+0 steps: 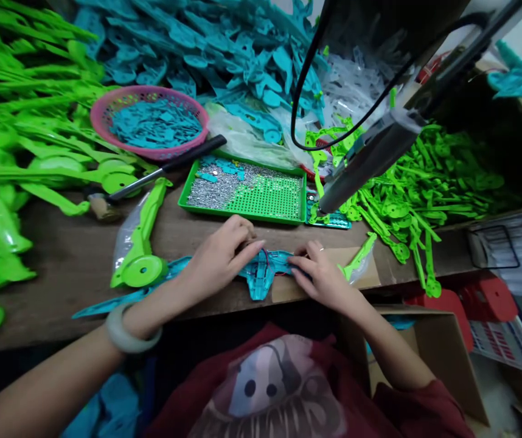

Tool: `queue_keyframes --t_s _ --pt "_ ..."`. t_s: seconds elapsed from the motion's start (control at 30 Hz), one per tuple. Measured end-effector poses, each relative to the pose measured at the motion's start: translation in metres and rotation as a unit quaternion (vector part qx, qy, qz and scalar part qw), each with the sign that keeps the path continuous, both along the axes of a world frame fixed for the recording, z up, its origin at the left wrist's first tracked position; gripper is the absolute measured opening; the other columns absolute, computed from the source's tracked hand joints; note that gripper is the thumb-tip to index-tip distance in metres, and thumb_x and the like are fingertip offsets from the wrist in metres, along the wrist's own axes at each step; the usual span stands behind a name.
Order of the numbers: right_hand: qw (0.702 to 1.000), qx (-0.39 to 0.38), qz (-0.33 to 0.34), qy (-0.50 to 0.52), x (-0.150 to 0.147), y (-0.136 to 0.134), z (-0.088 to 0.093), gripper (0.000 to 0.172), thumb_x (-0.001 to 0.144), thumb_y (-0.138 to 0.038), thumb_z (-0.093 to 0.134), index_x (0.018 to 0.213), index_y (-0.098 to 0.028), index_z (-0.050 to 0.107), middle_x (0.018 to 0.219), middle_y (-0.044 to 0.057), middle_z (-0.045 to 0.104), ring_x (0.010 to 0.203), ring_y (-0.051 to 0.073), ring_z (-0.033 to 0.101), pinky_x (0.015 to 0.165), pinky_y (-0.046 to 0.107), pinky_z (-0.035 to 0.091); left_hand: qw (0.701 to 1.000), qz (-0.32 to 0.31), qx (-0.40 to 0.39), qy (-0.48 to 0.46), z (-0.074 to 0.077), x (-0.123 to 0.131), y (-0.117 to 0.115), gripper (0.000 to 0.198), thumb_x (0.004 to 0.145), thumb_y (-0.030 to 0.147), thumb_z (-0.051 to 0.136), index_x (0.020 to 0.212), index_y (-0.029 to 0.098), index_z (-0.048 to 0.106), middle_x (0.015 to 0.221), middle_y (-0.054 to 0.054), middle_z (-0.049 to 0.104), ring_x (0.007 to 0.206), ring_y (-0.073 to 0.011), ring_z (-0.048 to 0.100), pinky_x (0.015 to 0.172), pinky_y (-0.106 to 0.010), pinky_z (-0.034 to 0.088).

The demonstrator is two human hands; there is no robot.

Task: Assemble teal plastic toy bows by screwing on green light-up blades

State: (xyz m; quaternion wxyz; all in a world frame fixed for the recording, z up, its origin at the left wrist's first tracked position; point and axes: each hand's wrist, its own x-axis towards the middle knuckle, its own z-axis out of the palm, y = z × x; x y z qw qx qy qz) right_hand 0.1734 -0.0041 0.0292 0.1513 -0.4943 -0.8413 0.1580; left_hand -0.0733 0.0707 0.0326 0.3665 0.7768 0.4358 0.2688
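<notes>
A blue plastic toy shell (261, 281) lies at the front edge of the bench, its ribbed inner side up, with thin red wires across it. My left hand (230, 250) grips its left side, fingers curled and their tips partly hidden. On the shell's right arm, my right hand (319, 271) closes its thumb and fingers around the edge by the wire. A long pointed blue part (110, 304) reaches left beneath my left forearm. Just left of my left hand lies a green part with a round disc (145, 269), next to clear plastic.
Beyond my hands sits a green tray (243, 216) of small screws. A hammer (165, 170), a pink basket (101, 131) of blue pieces and a dark corded cylindrical tool (370, 158) stand nearby. Green parts (416, 188) pile right; an open carton (448, 359) is below.
</notes>
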Motion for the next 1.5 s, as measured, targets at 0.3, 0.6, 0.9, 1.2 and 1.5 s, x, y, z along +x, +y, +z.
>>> queue_keyframes --t_s 0.3,0.6,0.9,1.2,1.5 --pt "0.987 0.023 -0.044 0.155 0.012 -0.003 -0.009 0.032 0.099 -0.011 0.044 0.12 -0.019 0.067 0.106 0.01 0.065 0.099 0.02 0.062 0.089 0.037 0.053 0.929 -0.027 -0.309 -0.199 0.0 0.014 0.0 0.041 0.074 0.055 0.079 0.08 0.02 0.058 0.075 -0.001 0.067 0.064 -0.0154 0.062 0.061 -0.028 0.051" --pt "0.986 -0.018 -0.067 0.152 0.025 0.004 0.003 0.021 0.101 -0.019 0.051 0.112 -0.019 0.069 0.09 0.007 0.068 0.088 0.019 0.06 0.082 0.034 0.05 0.964 -0.042 0.257 0.054 -0.006 0.001 -0.009 0.02 0.104 0.028 0.048 0.097 0.017 0.062 0.086 -0.006 0.07 0.077 -0.0219 0.069 0.069 -0.031 0.05" --pt "0.974 -0.068 -0.069 0.206 0.031 0.018 0.012 0.016 0.098 -0.022 0.06 0.104 -0.019 0.075 0.085 0.004 0.063 0.081 0.015 0.062 0.073 0.026 0.047 0.984 0.007 0.177 -0.019 -0.014 0.007 -0.016 0.005 0.1 0.016 0.052 0.099 0.02 0.053 0.081 0.002 0.065 0.075 -0.0143 0.067 0.075 -0.025 0.052" --pt "0.994 -0.089 -0.01 0.07 -0.005 0.035 -0.003 0.017 0.097 -0.015 0.055 0.088 -0.013 0.069 0.086 0.005 0.058 0.08 0.016 0.056 0.073 0.027 0.041 0.966 -0.01 0.257 -0.008 -0.021 0.006 -0.018 0.009 0.099 0.012 0.055 0.102 0.02 0.054 0.094 -0.002 0.064 0.088 -0.0157 0.065 0.081 -0.025 0.053" --pt "0.991 -0.122 -0.003 -0.05 -0.018 0.04 0.012 0.016 0.098 -0.014 0.053 0.093 -0.015 0.068 0.084 0.005 0.059 0.08 0.017 0.051 0.07 0.028 0.032 0.964 0.0 0.265 -0.041 -0.025 0.009 -0.026 0.014 0.098 0.006 0.053 0.102 0.02 0.053 0.094 -0.004 0.064 0.089 -0.0167 0.066 0.081 -0.027 0.054"
